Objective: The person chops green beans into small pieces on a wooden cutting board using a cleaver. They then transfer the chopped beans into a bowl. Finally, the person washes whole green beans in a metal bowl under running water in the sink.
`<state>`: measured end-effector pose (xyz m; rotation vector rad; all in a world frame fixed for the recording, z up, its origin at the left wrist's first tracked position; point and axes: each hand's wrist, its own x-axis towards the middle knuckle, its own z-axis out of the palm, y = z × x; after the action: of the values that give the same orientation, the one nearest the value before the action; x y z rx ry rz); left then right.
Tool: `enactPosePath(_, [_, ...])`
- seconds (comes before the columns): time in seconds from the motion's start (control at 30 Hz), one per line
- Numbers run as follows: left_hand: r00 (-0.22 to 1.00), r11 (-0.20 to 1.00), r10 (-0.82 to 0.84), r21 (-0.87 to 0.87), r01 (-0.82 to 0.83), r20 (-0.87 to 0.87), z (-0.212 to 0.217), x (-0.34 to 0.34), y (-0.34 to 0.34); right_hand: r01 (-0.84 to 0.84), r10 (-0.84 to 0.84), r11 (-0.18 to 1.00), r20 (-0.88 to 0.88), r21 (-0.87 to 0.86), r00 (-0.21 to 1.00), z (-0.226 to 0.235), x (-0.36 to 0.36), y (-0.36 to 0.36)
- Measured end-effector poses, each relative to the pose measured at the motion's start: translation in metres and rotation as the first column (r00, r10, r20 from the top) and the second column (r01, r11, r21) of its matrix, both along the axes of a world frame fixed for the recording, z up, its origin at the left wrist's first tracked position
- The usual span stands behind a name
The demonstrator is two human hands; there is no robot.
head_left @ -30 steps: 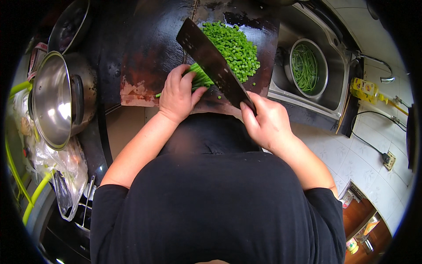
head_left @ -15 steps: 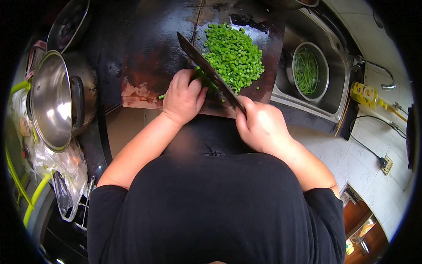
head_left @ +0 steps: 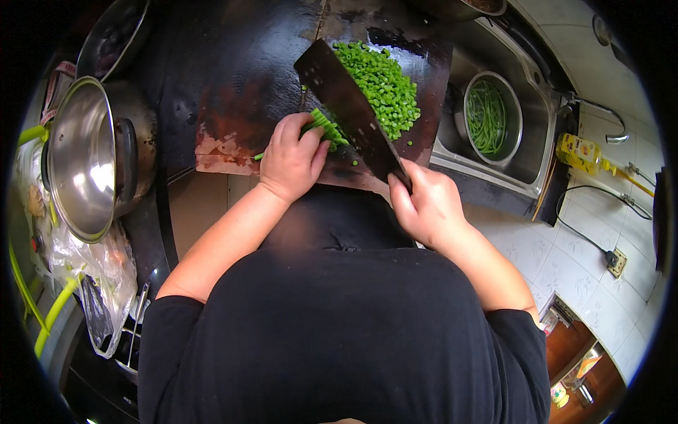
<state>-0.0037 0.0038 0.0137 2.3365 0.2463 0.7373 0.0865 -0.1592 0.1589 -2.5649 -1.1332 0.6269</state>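
Note:
My right hand (head_left: 431, 201) grips the handle of a dark, broad-bladed cleaver (head_left: 349, 106), its blade slanting up and to the left over the cutting board (head_left: 236, 106). Under the curled fingers of my left hand (head_left: 292, 155) lies a bunch of green beans (head_left: 326, 127), held down near the board's front edge. The cut ends of the bunch show beside the blade, and a thin tail sticks out left of the hand. Beyond the cleaver spreads a pile of chopped green beans (head_left: 385, 88), partly hidden by the blade.
On the right, a metal bowl (head_left: 519, 116) of long green beans in water stands in a steel sink (head_left: 540, 152). A yellow bottle (head_left: 580, 152) is beside the faucet (head_left: 614, 138). At left are a lidded steel pot (head_left: 138, 162), a dark pan (head_left: 113, 35) and plastic bags (head_left: 106, 268).
The cleaver has moved right and tipped, so its broad face now shows. My right hand went slightly right with it, uncovering the bunch's cut ends. My left hand stays nearly in place.

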Motion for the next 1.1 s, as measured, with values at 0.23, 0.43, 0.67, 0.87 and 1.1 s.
enactPosePath(0.23, [1.0, 1.0, 0.006, -0.015, -0.007, -0.01, 0.004, 0.001, 0.0, -0.041, 0.037, 0.988, -0.029, -0.149, 0.999, 0.005, -0.005, 0.006])
enactPosePath(0.43, [1.0, 1.0, -0.019, 0.0, 0.019, -0.018, 0.002, 0.002, 0.003, -0.075, 0.077, 0.979, 0.005, -0.192, 0.997, -0.015, 0.0, 0.038])
enactPosePath(0.67, [0.998, 1.0, -0.019, -0.004, 0.019, 0.058, 0.0, 0.001, 0.003, 0.112, -0.114, 0.993, -0.071, -0.034, 0.991, -0.025, 0.014, 0.015])
enactPosePath(0.87, [0.999, 0.997, 0.036, -0.074, -0.035, 0.018, 0.001, -0.001, 0.001, 0.004, -0.005, 1.0, -0.047, -0.019, 0.999, -0.001, 0.002, -0.001])
enactPosePath(1.1, [1.0, 0.997, 0.017, -0.081, -0.018, -0.008, 0.002, -0.001, 0.001, -0.027, 0.016, 0.983, -0.065, -0.18, 0.998, 0.006, -0.002, 0.013])
